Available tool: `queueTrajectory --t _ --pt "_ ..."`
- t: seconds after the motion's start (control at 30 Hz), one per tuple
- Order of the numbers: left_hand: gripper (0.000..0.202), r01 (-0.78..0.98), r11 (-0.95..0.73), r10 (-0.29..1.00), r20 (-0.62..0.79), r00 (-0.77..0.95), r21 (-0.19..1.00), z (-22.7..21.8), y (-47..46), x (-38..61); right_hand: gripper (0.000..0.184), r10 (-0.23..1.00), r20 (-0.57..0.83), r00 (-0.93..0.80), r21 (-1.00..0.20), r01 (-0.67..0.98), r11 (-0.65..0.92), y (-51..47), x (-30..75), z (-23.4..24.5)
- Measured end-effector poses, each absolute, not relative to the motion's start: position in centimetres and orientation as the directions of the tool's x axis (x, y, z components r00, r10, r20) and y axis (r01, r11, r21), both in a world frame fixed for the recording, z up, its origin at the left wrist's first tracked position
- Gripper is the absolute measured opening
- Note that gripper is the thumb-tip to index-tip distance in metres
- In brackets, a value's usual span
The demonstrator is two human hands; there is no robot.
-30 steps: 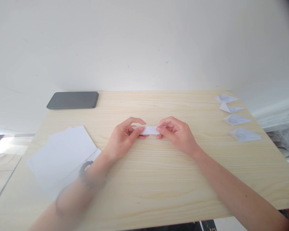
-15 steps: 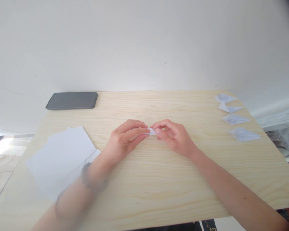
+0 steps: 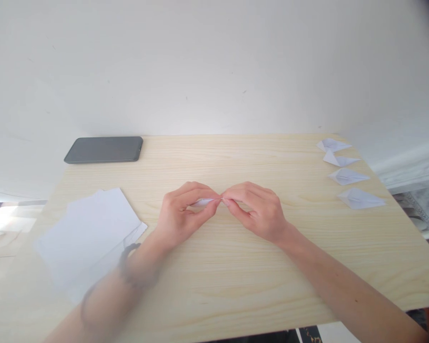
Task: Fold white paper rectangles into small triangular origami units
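A small folded piece of white paper (image 3: 202, 202) is held between my two hands over the middle of the table. My left hand (image 3: 188, 209) pinches it with thumb and fingertips, and most of the paper lies within the curl of those fingers. At its right end, my right hand (image 3: 255, 207) pinches the narrow tip between thumb and forefinger. The fingertips of both hands meet or nearly meet there. Much of the paper is hidden behind the fingers. A dark bracelet circles my left wrist.
White paper sheets (image 3: 93, 233) lie in a loose stack on the left, partly under my left forearm. A dark phone (image 3: 103, 149) rests at the back left. Several folded white paper pieces (image 3: 362, 198) form a column along the right edge. A wall (image 3: 214, 66) stands behind the table (image 3: 236, 286).
Both hands have closed into tighter pinches, and their fingertips have come together. The paper between them now shows mostly inside my left hand. The view has shifted slightly.
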State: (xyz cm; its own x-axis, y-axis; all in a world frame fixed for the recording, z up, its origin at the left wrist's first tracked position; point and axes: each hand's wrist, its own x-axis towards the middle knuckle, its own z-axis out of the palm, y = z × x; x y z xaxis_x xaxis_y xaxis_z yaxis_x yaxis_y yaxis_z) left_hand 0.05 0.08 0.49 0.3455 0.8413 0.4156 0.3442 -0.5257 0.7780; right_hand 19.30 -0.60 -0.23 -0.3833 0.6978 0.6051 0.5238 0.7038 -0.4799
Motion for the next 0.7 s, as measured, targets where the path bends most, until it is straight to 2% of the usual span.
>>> queueTrajectory --t 0.13,0.23,0.4,0.5,0.57,0.7 --pt "0.01 0.364 -0.371 0.912 0.262 0.315 0.855 0.6 0.1 0.0 0.006 0.745 0.582 -0.327 -0.531 0.54 0.652 -0.4 19.4 -0.3" --pt "0.014 0.397 -0.295 0.938 0.186 0.291 0.869 0.5 0.2 -0.1 0.007 0.811 0.523 -0.263 -0.599 0.563 0.569 -0.2 19.5 -0.3" --pt "0.02 0.334 -0.249 0.919 0.112 0.379 0.909 -0.2 0.7 -0.5 0.016 0.894 0.328 -0.304 -0.713 0.541 0.446 0.1 19.9 -0.3" --pt "0.021 0.317 -0.253 0.92 0.126 0.372 0.914 -0.6 1.0 -0.6 0.019 0.903 0.276 -0.33 -0.748 0.516 0.417 0.3 20.1 -0.5" --pt "0.02 0.376 -0.325 0.912 0.182 0.368 0.868 -0.8 1.1 -0.7 0.016 0.921 0.253 -0.297 -0.773 0.511 0.377 0.5 20.2 -0.8" --pt "0.017 0.503 -0.564 0.816 0.344 0.465 0.656 -1.1 1.4 -0.7 0.011 0.926 0.244 -0.288 -0.757 0.54 0.368 0.7 20.0 -1.1"
